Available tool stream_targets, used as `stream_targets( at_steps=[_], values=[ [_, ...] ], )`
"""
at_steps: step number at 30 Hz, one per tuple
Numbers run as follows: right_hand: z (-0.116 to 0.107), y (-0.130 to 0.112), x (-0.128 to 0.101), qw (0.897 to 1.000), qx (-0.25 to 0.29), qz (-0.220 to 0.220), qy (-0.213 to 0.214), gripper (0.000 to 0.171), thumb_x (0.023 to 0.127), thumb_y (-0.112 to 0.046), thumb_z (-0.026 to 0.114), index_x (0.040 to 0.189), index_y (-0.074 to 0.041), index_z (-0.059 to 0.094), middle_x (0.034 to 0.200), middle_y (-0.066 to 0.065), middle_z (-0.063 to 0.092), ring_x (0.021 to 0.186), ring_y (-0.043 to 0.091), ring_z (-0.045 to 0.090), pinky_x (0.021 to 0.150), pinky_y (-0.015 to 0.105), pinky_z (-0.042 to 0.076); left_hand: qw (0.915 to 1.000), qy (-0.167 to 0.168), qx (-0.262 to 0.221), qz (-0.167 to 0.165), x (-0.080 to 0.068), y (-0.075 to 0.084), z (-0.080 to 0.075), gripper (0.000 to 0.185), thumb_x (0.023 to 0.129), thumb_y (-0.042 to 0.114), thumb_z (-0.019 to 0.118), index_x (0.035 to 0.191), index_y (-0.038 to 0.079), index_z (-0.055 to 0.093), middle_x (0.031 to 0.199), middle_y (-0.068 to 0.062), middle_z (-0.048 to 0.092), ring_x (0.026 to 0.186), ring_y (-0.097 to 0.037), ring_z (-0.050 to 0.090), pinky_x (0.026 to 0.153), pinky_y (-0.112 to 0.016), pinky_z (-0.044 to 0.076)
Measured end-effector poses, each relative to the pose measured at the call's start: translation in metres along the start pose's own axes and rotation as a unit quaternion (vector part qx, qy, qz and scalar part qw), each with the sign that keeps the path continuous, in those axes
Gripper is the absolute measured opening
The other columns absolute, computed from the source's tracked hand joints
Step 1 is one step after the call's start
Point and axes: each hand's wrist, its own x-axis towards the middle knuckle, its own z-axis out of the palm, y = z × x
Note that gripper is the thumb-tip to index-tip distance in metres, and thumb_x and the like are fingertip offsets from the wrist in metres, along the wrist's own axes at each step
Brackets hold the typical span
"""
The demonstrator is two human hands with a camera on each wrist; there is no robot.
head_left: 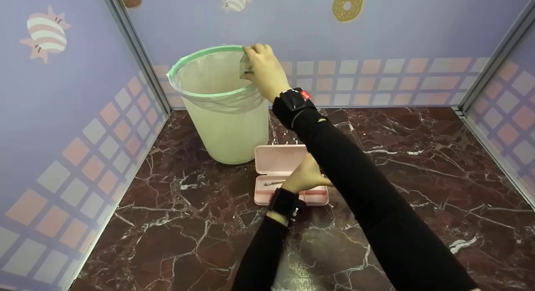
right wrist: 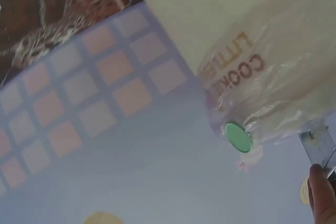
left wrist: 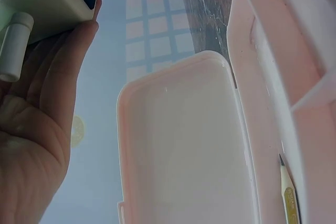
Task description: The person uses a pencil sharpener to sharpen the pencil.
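Note:
My right hand point(head_left: 266, 69) is at the right rim of a pale bin point(head_left: 230, 134), pinching a small clear drawer point(head_left: 245, 67). Bits of something show inside the drawer point(right wrist: 317, 148) in the right wrist view, near the plastic bin liner point(right wrist: 278, 82). Over the open pink pencil case point(head_left: 278, 158), my left hand point(head_left: 304, 176) holds a white pencil sharpener point(left wrist: 52, 3) with a dark panel and a white crank knob point(left wrist: 17, 45). From the head view the sharpener is hidden behind the right arm. A sharpened pencil point(left wrist: 290, 195) lies in the case's long compartment.
A green ring point(head_left: 207, 52) holds the liner round the bin's mouth. The bin stands left of and behind the case on a dark marbled tabletop point(head_left: 167, 241). Printed panels enclose the back point(head_left: 397, 40) and both sides.

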Motion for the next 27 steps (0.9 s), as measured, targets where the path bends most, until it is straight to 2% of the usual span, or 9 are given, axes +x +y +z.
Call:
stream_targets(
  at_steps=[3, 5, 7, 10, 12, 14, 23, 25, 27],
  values=[
    [0.006, -0.002, 0.001, 0.993, -0.090, -0.074, 0.003, 0.054, 0.093, -0.009, 0.063, 0.144, 0.000, 0.047, 0.137, 0.016, 0.055, 0.130, 0.030, 0.047, 0.112, 0.028, 0.040, 0.9989, 0.013, -0.044, -0.010, -0.001, 0.000, 0.002, 0.099, 0.064, 0.008, 0.089, 0.148, 0.003, 0.035, 0.144, -0.012, 0.049, 0.132, -0.018, 0.047, 0.117, -0.028, 0.030],
    [0.008, -0.002, 0.001, 0.976, -0.169, -0.136, 0.010, 0.045, 0.097, -0.001, 0.053, 0.142, 0.000, 0.050, 0.135, 0.017, 0.057, 0.129, 0.032, 0.049, 0.109, 0.028, 0.044, 0.9974, 0.015, -0.067, -0.024, -0.001, 0.000, 0.004, 0.109, 0.064, 0.007, 0.089, 0.152, 0.004, 0.025, 0.150, -0.012, 0.042, 0.136, -0.019, 0.043, 0.119, -0.028, 0.028],
    [0.010, 0.000, 0.000, 0.948, -0.249, -0.200, 0.023, 0.042, 0.099, 0.007, 0.043, 0.140, 0.000, 0.053, 0.133, 0.017, 0.058, 0.128, 0.032, 0.051, 0.102, 0.029, 0.050, 0.9970, 0.012, -0.070, -0.031, -0.001, 0.001, 0.005, 0.112, 0.063, 0.006, 0.089, 0.153, 0.004, 0.021, 0.151, -0.012, 0.041, 0.137, -0.019, 0.042, 0.119, -0.028, 0.027],
    [0.010, 0.004, -0.001, 0.895, -0.342, -0.283, 0.044, 0.042, 0.100, 0.009, 0.036, 0.135, 0.000, 0.056, 0.129, 0.016, 0.059, 0.125, 0.032, 0.052, 0.095, 0.029, 0.054, 0.9986, 0.001, -0.047, -0.024, 0.000, 0.000, 0.007, 0.111, 0.064, 0.009, 0.090, 0.153, 0.004, 0.024, 0.150, -0.011, 0.043, 0.136, -0.017, 0.043, 0.119, -0.027, 0.027],
    [0.009, 0.006, -0.001, 0.870, -0.369, -0.323, 0.053, 0.040, 0.100, 0.009, 0.035, 0.132, 0.001, 0.058, 0.127, 0.016, 0.060, 0.124, 0.031, 0.053, 0.097, 0.030, 0.052, 0.9996, -0.007, -0.022, -0.015, 0.002, -0.002, 0.008, 0.102, 0.065, 0.012, 0.090, 0.150, 0.004, 0.033, 0.146, -0.010, 0.049, 0.133, -0.015, 0.047, 0.118, -0.026, 0.029],
    [0.007, 0.008, -0.001, 0.856, -0.375, -0.353, 0.056, 0.038, 0.100, 0.007, 0.035, 0.129, 0.002, 0.060, 0.126, 0.016, 0.061, 0.124, 0.031, 0.053, 0.102, 0.030, 0.049, 0.9999, -0.014, -0.002, -0.008, 0.003, -0.003, 0.009, 0.094, 0.066, 0.014, 0.090, 0.146, 0.006, 0.042, 0.141, -0.008, 0.054, 0.130, -0.014, 0.050, 0.116, -0.025, 0.032],
    [0.001, 0.014, -0.002, 0.852, -0.350, -0.386, 0.050, 0.034, 0.100, 0.006, 0.039, 0.126, 0.004, 0.062, 0.129, 0.017, 0.060, 0.129, 0.030, 0.052, 0.109, 0.032, 0.044, 0.9976, -0.042, 0.051, -0.023, 0.003, -0.001, 0.008, 0.069, 0.068, 0.019, 0.090, 0.128, 0.006, 0.058, 0.115, -0.006, 0.068, 0.101, -0.007, 0.060, 0.096, -0.017, 0.046],
    [-0.002, 0.015, -0.002, 0.865, -0.337, -0.369, 0.045, 0.036, 0.099, 0.008, 0.039, 0.129, 0.005, 0.060, 0.131, 0.018, 0.059, 0.131, 0.031, 0.051, 0.107, 0.033, 0.046, 0.9969, -0.049, 0.055, -0.028, 0.003, -0.001, 0.008, 0.061, 0.069, 0.020, 0.090, 0.121, 0.006, 0.061, 0.105, -0.005, 0.068, 0.090, -0.004, 0.058, 0.086, -0.015, 0.048],
    [-0.006, 0.015, -0.003, 0.890, -0.308, -0.334, 0.034, 0.041, 0.096, 0.013, 0.041, 0.133, 0.004, 0.056, 0.136, 0.019, 0.056, 0.133, 0.032, 0.049, 0.104, 0.033, 0.049, 0.9960, -0.056, 0.062, -0.032, 0.003, -0.001, 0.008, 0.052, 0.069, 0.020, 0.090, 0.112, 0.006, 0.064, 0.091, -0.003, 0.065, 0.076, -0.002, 0.053, 0.072, -0.015, 0.047]
  ],
)
